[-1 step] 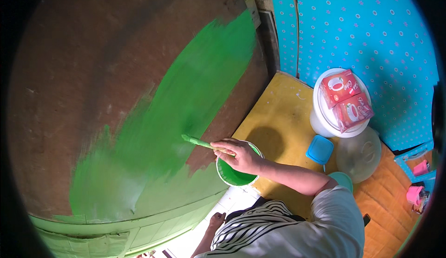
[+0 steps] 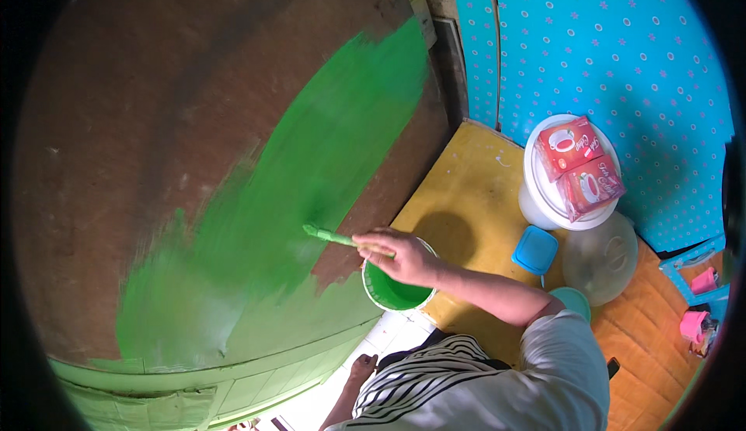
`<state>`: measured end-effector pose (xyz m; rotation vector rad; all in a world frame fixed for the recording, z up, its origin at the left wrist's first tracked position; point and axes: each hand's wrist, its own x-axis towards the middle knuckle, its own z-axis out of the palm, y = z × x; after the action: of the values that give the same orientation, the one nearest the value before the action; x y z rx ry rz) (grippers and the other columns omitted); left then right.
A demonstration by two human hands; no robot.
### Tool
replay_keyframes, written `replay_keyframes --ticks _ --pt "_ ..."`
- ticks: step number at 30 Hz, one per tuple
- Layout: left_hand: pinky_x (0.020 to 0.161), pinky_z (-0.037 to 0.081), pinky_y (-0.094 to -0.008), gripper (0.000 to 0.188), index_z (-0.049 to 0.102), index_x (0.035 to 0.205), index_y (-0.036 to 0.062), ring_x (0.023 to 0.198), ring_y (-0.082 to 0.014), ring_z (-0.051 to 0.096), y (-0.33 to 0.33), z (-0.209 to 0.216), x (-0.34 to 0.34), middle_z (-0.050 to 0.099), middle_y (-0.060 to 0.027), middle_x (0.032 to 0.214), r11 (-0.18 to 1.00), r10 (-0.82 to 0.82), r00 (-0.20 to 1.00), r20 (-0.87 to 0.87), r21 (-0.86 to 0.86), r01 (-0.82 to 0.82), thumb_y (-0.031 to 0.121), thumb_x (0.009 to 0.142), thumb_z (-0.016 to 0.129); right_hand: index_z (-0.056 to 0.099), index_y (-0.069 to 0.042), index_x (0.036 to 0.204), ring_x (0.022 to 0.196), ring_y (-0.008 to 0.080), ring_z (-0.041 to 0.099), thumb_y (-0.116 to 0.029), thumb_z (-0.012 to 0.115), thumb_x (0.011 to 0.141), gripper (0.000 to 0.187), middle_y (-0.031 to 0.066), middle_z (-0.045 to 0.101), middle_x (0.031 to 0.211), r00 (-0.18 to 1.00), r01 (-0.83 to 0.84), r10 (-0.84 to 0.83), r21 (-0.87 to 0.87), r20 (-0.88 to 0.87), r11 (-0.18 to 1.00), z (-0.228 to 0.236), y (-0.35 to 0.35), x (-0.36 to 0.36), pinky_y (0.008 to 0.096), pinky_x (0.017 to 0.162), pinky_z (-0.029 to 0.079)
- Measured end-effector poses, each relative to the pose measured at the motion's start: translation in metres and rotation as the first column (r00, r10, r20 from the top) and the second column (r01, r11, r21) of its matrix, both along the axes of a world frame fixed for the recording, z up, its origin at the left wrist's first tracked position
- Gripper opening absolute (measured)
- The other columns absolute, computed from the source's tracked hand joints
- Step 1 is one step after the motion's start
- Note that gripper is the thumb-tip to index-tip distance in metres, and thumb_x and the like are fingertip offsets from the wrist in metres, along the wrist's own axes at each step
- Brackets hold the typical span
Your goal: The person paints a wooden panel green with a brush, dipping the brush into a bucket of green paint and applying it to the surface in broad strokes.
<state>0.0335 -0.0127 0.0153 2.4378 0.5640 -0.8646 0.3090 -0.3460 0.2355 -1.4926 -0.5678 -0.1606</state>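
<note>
My right hand (image 2: 400,258) is closed round the handle of a paintbrush (image 2: 330,236), whose green-coated bristles point left against the large brown panel (image 2: 101,159). A broad slanting band of wet-looking green paint (image 2: 311,151) covers part of that panel, and paler green runs along its lower edge. Under my right hand is a round white-rimmed bucket (image 2: 395,291) with green paint inside; the hand hides part of its rim. My left hand (image 2: 363,366) hangs low beside my striped shirt, fingers curled; whether anything is in them is hidden.
A yellow tabletop (image 2: 482,167) lies right of the panel. On it stand a white lidded tub (image 2: 536,207) topped by red packets (image 2: 588,186), a blue-lidded box (image 2: 535,250) and a translucent round lid (image 2: 600,264). Blue patterned sheeting (image 2: 590,50) rises behind; an orange surface (image 2: 645,353) lies right.
</note>
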Motion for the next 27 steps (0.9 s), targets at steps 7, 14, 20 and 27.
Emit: replay_keyframes --ticks 7,14,20,27 --pt "0.076 0.055 -0.0330 0.046 0.063 0.091 -0.0030 0.079 -0.0206 0.071 -0.008 0.009 0.000 0.072 -0.0144 0.080 0.988 0.135 0.990 -0.035 -0.065 -0.137 0.043 0.093 0.062 0.062 -0.002 0.124 0.091 0.0138 0.068 -0.020 0.063 0.097 0.032 0.0105 0.071 0.101 0.960 0.277 -0.258 0.234 -0.111 0.932 -0.012 -0.092 0.112 0.0271 0.084 0.054" --pt "0.075 0.058 -0.0344 0.040 0.055 0.097 -0.0053 0.082 -0.0223 0.069 -0.033 0.028 0.032 0.064 -0.0153 0.090 0.702 0.455 0.890 0.010 -0.619 -0.352 0.034 0.097 0.060 0.063 0.000 0.121 0.081 0.0128 0.069 -0.023 0.064 0.097 0.034 0.0104 0.071 0.094 0.757 0.648 -0.638 0.287 -0.140 0.706 -0.007 -0.163 0.200 0.0249 0.071 0.055" --pt "0.080 0.058 -0.0374 0.036 0.047 0.099 0.0014 0.086 -0.0251 0.068 -0.092 0.107 0.107 0.059 -0.0125 0.093 0.523 0.547 0.832 0.096 -0.815 -0.250 0.037 0.103 0.048 0.066 -0.002 0.117 0.105 0.0283 0.066 -0.021 0.064 0.094 0.030 0.0170 0.069 0.112 0.746 0.646 -0.650 0.081 0.145 0.759 0.018 -0.059 0.107 0.0356 0.087 0.052" --pt "0.081 0.058 -0.0396 0.040 0.045 0.102 -0.0001 0.085 -0.0260 0.068 -0.125 0.144 0.144 0.058 -0.0143 0.094 0.590 0.417 0.902 0.112 -0.788 -0.175 0.039 0.102 0.050 0.062 -0.007 0.125 0.093 0.0200 0.069 -0.011 0.064 0.093 0.032 0.0105 0.067 0.108 0.987 0.114 -0.113 -0.005 0.113 0.993 0.025 0.027 -0.022 0.0305 0.074 0.059"
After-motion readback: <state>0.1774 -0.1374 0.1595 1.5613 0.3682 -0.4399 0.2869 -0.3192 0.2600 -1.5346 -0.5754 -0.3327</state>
